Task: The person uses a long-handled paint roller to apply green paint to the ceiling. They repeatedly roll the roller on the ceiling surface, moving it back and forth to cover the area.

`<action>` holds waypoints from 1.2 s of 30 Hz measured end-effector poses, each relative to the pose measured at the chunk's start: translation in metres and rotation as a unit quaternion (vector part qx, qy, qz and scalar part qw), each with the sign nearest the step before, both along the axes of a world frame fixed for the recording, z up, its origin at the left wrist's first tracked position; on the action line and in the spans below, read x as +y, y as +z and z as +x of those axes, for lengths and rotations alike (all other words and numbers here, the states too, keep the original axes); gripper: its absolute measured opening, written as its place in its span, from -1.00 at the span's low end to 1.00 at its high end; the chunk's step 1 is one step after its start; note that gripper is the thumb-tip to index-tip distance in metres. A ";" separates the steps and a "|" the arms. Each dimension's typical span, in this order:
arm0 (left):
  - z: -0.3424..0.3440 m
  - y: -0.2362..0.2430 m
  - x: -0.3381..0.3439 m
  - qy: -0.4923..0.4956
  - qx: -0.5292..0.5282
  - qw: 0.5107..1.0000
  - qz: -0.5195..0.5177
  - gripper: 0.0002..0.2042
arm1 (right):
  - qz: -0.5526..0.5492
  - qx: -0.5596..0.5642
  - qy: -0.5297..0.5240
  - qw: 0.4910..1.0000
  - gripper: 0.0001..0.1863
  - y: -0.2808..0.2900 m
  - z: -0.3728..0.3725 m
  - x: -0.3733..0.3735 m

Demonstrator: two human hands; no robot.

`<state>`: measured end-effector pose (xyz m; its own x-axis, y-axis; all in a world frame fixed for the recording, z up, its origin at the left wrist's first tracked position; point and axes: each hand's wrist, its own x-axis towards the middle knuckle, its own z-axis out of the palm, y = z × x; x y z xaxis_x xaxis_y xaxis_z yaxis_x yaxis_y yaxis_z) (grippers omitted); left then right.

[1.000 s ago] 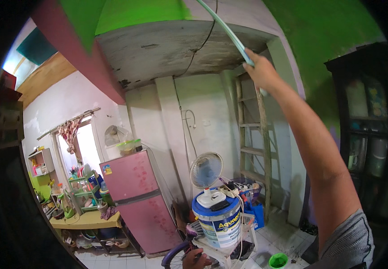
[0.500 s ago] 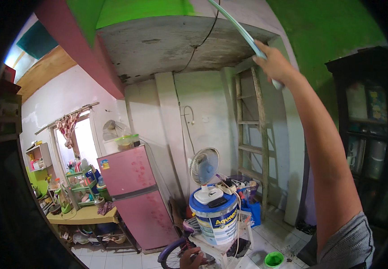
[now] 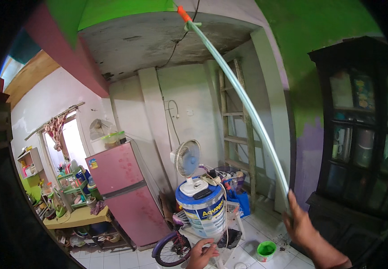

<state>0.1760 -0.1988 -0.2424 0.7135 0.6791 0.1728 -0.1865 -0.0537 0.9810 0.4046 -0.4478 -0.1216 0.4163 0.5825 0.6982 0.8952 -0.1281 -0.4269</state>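
A long pale pole slants from lower right to the top of the view, with an orange handle joined to its upper end. Whatever lies beyond that handle is cut off by the top edge. My right hand is closed around the pole's lower end. Low in the middle, my left hand has loosely bent fingers, slightly apart, with nothing seen in them. It is nearest to a white stool bearing a large paint bucket. A small tub of green paint stands on the floor between my hands.
A white fan stands on the bucket's blue lid. A wooden ladder leans at the back wall. To the left are a pink fridge and a purple bicycle wheel. A dark glazed cabinet fills the right. A cable hangs below the ceiling.
My right hand has come down from high up to the lower right, still on the pole. More of the pole and its orange end now show. The view has shifted slightly right.
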 end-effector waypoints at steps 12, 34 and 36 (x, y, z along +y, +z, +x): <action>0.029 -0.014 -0.038 -0.073 0.029 0.997 -0.010 -0.72 | -0.025 0.051 -0.035 0.998 -0.28 -0.144 -0.020 -0.091; -0.028 -0.013 0.003 0.045 -0.037 0.997 0.041 -0.72 | 0.149 -0.062 0.016 0.987 -0.30 0.256 0.029 0.138; -0.029 -0.005 0.007 0.049 -0.035 0.997 0.045 -0.73 | 0.172 -0.083 0.020 0.981 -0.32 0.297 0.030 0.148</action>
<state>0.1466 -0.1915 -0.2479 0.6286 0.7241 0.2838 -0.2443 -0.1626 0.9560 0.4342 -0.2999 0.1757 0.2610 0.3143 0.9127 0.9576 0.0348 -0.2859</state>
